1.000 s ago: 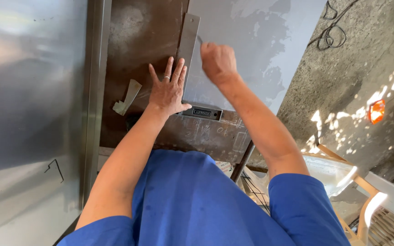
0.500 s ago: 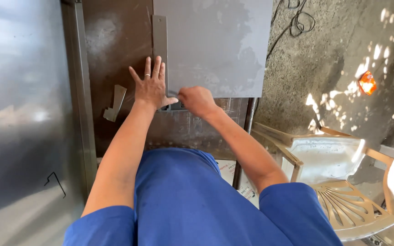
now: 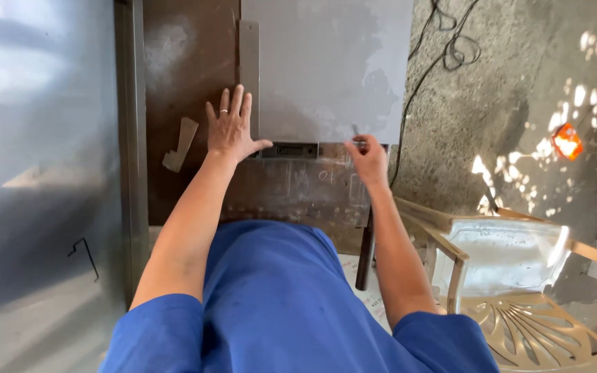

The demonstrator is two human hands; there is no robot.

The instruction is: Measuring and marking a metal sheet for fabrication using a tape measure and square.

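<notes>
While the left hand lies fingers spread on the metal square, right hand at three o'clock pinches a thin tool on the grey sheet, tip hard to make out.

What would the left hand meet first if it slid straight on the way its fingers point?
The left hand lies flat, fingers pointing up the brown table. Straight ahead runs the narrow metal strip beside the grey sheet; the fingertips seem to touch it already, so it would likely ride along the strip.

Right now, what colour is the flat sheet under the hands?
Plain grey sheet, with paler patches; the head view shows it.
</notes>
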